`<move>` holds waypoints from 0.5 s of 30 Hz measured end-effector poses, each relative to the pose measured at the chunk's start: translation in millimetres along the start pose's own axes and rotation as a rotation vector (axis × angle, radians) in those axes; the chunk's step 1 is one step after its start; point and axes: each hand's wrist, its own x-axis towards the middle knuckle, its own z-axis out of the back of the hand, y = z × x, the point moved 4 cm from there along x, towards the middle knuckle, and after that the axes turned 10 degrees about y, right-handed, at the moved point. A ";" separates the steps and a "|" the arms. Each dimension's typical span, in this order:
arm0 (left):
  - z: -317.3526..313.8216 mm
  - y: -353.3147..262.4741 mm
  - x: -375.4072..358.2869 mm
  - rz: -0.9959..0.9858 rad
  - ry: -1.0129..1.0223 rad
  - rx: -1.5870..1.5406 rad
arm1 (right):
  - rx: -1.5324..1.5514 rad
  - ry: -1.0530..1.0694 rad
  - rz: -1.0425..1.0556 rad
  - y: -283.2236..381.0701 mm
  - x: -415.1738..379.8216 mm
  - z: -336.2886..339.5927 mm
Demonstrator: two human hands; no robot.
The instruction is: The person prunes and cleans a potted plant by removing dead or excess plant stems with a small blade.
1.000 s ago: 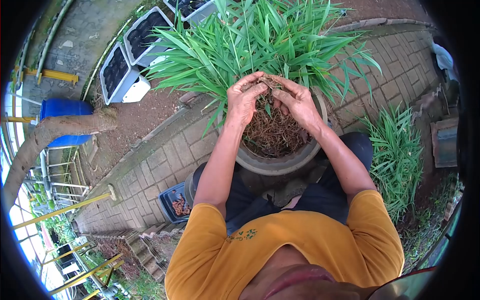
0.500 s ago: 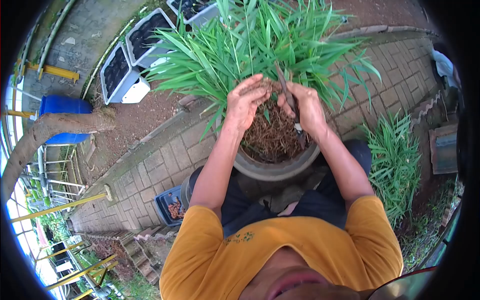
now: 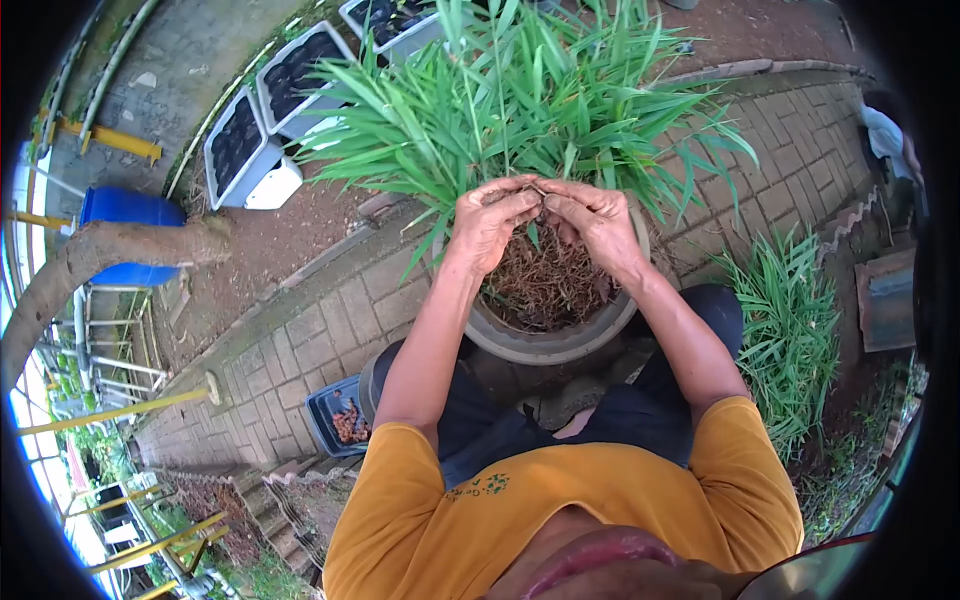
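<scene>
Brick path (image 3: 330,330) outdoors, planter trays behind. Grey pot (image 3: 545,340) between knees. Left hand (image 3: 490,225), right hand (image 3: 595,225) together, pinching dry root mat (image 3: 545,280) at leafy plant (image 3: 530,100) base. Better: grip low, tease gently, spare green stems.

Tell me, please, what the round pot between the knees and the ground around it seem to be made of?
The pot looks like cement or unglazed clay: a thick, matt grey rim with no shine, though plastic cannot be ruled out. The ground is paved in rectangular blocks, probably concrete pavers, dull grey-brown with visible joints. Both hands work in dry brown fibrous matter inside the pot.
</scene>
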 end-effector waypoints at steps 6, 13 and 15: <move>1.2 -8.0 2.5 0.011 -0.048 -0.003 | 0.171 -0.196 -0.008 13.3 5.1 11.9; 12.4 -8.9 7.9 -0.049 0.011 -0.015 | -0.079 0.000 -0.071 20.4 3.9 -13.6; 13.7 -6.0 7.2 -0.073 -0.002 -0.062 | -0.048 -0.023 -0.079 14.0 3.7 -13.5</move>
